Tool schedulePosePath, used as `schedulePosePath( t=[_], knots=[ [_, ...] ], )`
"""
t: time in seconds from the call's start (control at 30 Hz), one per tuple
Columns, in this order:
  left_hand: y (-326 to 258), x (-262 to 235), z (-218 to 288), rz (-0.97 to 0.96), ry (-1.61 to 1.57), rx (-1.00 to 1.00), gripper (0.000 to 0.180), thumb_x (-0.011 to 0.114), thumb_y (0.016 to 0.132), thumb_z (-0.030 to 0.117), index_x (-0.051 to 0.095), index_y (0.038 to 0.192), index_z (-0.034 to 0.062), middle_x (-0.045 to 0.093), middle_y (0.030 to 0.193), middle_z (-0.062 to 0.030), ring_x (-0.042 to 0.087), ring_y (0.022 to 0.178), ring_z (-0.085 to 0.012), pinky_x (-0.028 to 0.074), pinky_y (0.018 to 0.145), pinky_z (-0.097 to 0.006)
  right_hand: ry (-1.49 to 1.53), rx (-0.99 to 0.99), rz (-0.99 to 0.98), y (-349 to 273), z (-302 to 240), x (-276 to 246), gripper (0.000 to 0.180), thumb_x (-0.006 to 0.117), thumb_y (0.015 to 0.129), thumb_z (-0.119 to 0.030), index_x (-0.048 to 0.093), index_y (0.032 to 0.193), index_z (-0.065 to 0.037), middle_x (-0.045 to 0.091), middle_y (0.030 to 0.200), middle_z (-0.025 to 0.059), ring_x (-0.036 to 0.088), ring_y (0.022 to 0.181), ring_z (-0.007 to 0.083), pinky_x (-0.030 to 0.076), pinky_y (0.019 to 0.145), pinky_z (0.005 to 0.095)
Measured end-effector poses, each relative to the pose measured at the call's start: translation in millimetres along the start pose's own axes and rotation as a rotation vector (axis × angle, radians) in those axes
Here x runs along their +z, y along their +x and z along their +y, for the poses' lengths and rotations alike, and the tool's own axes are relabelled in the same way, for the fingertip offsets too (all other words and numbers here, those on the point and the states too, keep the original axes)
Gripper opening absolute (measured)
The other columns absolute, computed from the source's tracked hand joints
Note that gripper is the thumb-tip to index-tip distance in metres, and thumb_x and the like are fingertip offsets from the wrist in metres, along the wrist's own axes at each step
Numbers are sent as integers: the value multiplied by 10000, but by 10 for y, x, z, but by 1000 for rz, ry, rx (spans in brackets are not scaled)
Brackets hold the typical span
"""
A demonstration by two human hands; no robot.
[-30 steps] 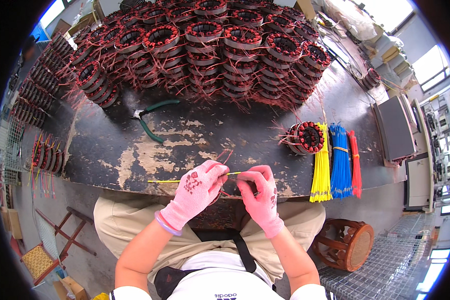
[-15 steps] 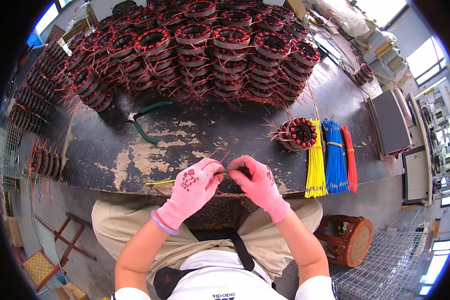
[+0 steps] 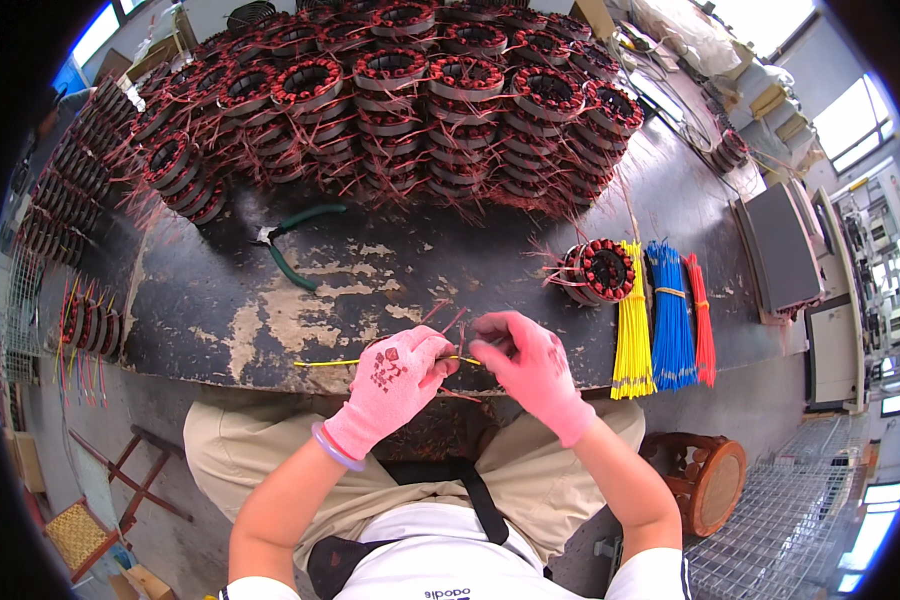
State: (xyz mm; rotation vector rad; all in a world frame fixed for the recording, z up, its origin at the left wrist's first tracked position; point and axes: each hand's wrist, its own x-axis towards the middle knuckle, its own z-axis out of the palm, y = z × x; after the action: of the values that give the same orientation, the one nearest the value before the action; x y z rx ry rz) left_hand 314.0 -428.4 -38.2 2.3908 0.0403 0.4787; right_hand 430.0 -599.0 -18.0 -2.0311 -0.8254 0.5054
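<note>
My left hand [image 3: 398, 372], in a pink glove, is closed in a pinch near the table's front edge. A thin yellow wire [image 3: 325, 363] runs through its fingers, its long end to the left and a short end past the fingertips. Several fine reddish copper wires [image 3: 454, 322] stick up beside those fingertips; what they join is hidden by the hand. Just to the right, my right hand [image 3: 532, 372], also gloved in pink, has its fingers curled together at the wire's short end. Whatever lies between those fingers is hidden.
Stacked wound stator rings [image 3: 460, 80] fill the table's back. Green-handled pliers [image 3: 290, 262] lie left of centre. At right are another stator [image 3: 600, 272] and yellow [image 3: 632, 320], blue [image 3: 672, 320] and red [image 3: 701, 315] wire bundles. A wooden stool [image 3: 705, 482] stands on the floor.
My right hand has moved slightly right and up, away from the left fingertips. The yellow wire's short end and more copper strands now show between the hands.
</note>
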Motion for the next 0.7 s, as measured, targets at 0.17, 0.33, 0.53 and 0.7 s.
schedulePosePath(
  t=[0.17,0.33,0.53,0.7],
  knots=[
    [7,4,9,-2,-11,-12,124,740,836,97,701,948,64,697,947,-71,694,850,-302,553,714,-398,-589,-483,127,-99,102,91,449,771,820,-217,658,1234,-85,690,1192,71,684,898,248,566,766,391],
    [10,1,-2,-12,-30,-26,128,738,833,89,703,953,62,701,940,-72,696,860,-299,556,728,-396,-705,-594,128,-42,150,95,464,763,802,-203,656,1240,-97,682,1192,42,665,861,215,557,738,386],
    [0,7,-6,3,-29,-25,132,724,826,68,695,955,65,698,939,-69,695,859,-298,555,732,-396,-784,-668,75,-25,156,69,335,660,841,-189,655,1165,-104,648,1159,25,639,899,195,540,753,345],
    [5,-7,-13,-37,-16,3,140,697,812,39,677,948,67,683,946,-63,685,854,-297,552,732,-398,274,170,-325,112,239,104,131,622,931,-171,665,995,-66,678,908,46,592,728,127,491,656,306]
  ],
)
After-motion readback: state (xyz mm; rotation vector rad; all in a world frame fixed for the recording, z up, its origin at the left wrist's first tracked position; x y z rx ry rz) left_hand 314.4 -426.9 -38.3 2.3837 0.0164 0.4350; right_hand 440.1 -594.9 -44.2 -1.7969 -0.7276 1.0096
